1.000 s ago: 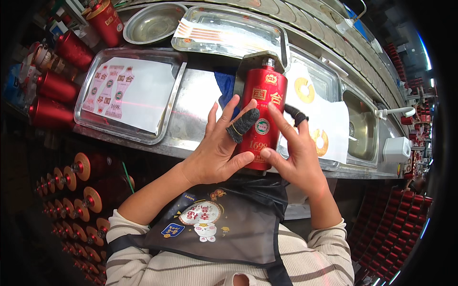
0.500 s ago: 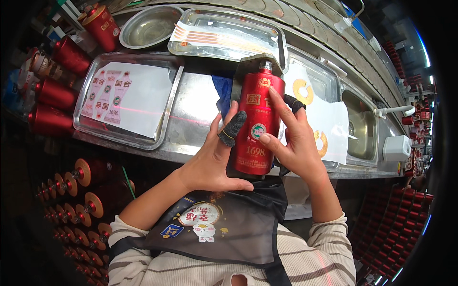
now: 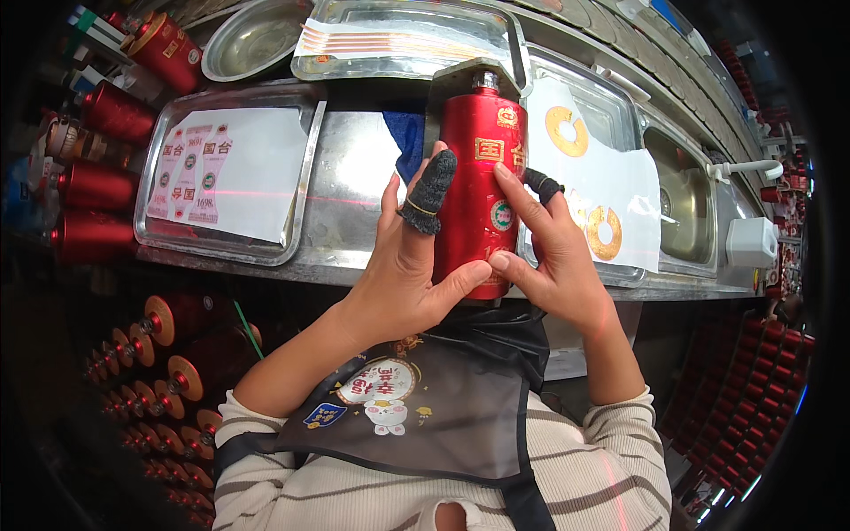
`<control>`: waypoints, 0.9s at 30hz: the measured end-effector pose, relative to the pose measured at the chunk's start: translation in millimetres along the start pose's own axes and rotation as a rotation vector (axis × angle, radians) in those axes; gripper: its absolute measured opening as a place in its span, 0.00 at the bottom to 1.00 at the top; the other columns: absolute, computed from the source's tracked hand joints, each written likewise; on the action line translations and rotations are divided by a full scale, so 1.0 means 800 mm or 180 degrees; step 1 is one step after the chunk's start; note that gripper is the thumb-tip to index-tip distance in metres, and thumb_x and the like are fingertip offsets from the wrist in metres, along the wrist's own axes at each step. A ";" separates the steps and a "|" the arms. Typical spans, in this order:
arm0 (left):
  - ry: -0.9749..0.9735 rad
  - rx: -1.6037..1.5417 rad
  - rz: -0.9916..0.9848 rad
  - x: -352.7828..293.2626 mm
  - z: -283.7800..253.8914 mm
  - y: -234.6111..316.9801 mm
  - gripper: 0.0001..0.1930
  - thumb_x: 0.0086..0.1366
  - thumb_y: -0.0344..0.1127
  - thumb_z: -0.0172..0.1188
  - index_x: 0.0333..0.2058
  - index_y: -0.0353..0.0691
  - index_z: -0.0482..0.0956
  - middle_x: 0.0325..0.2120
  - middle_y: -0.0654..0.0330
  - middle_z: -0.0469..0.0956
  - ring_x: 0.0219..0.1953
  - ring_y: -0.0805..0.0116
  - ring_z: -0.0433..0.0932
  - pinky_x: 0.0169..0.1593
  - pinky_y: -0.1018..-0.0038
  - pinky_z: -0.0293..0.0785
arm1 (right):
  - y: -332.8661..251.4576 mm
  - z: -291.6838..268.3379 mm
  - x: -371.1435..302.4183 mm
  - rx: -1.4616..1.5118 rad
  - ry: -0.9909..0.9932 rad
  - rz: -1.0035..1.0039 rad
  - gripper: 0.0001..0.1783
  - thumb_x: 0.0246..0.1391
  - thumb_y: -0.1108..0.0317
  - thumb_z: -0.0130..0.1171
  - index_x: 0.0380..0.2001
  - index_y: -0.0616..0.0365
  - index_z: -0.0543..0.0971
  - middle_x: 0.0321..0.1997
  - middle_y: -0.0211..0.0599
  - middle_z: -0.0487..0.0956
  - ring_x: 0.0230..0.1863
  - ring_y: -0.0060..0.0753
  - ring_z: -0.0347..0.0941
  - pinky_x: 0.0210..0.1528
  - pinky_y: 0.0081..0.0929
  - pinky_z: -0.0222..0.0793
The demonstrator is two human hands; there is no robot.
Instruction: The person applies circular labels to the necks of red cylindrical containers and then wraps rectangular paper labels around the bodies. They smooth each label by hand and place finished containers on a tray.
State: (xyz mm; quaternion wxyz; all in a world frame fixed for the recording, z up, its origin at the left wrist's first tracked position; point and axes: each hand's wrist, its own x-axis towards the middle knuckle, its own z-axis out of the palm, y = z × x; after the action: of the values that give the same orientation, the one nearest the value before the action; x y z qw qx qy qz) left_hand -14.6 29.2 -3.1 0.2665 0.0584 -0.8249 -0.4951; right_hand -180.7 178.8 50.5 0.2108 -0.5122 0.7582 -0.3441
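Along the steel counter (image 3: 347, 164), a tray (image 3: 310, 159) holds pink-and-gold decals (image 3: 190, 173) on a white sheet (image 3: 261, 168). Between both hands, the red bottle (image 3: 469, 199) sits at the counter's edge, its gold characters (image 3: 489, 150) and green emblem (image 3: 501, 215) apparently in place. Left hand (image 3: 398, 279) and right hand (image 3: 564, 276) have spread fingers along its sides, thumbs pressed on its front, hiding whether the lowest print lies flat. Tray decals and gold rings (image 3: 554, 133) look unused.

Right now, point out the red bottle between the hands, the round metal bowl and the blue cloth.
Red bottle (image 3: 473, 195): head view, the middle of its front.
Round metal bowl (image 3: 255, 41): head view, its inner surface.
Blue cloth (image 3: 406, 137): head view, the middle of its visible part.
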 end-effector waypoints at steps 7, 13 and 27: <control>-0.0209 -0.0263 -0.0391 0.002 -0.004 -0.004 0.50 0.67 0.46 0.62 0.75 0.42 0.36 0.76 0.45 0.42 0.76 0.48 0.47 0.74 0.44 0.27 | -0.015 0.000 0.009 -0.0019 -0.0111 0.0181 0.46 0.52 0.50 0.70 0.74 0.33 0.63 0.49 0.56 0.73 0.45 0.53 0.69 0.53 0.38 0.69; -0.0266 -0.0400 -0.0634 -0.007 -0.007 0.005 0.50 0.66 0.47 0.62 0.75 0.44 0.38 0.76 0.46 0.42 0.77 0.45 0.43 0.73 0.40 0.26 | -0.016 -0.003 0.003 -0.0012 -0.0134 0.0181 0.47 0.52 0.50 0.69 0.74 0.35 0.61 0.49 0.54 0.72 0.42 0.51 0.69 0.51 0.37 0.70; -0.0266 0.0631 0.0140 0.004 -0.005 0.013 0.49 0.62 0.48 0.66 0.74 0.52 0.44 0.75 0.51 0.49 0.75 0.33 0.42 0.70 0.32 0.26 | 0.000 -0.021 0.037 -0.0048 -0.0350 0.0294 0.54 0.45 0.45 0.73 0.75 0.31 0.60 0.33 0.46 0.70 0.34 0.45 0.65 0.43 0.36 0.66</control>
State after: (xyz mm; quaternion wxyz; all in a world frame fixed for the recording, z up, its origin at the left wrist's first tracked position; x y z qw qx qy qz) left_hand -13.8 30.5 8.7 0.2356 0.0457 -0.8813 -0.4070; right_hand -203.3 157.1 63.0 0.2640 -0.4963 0.7708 -0.2997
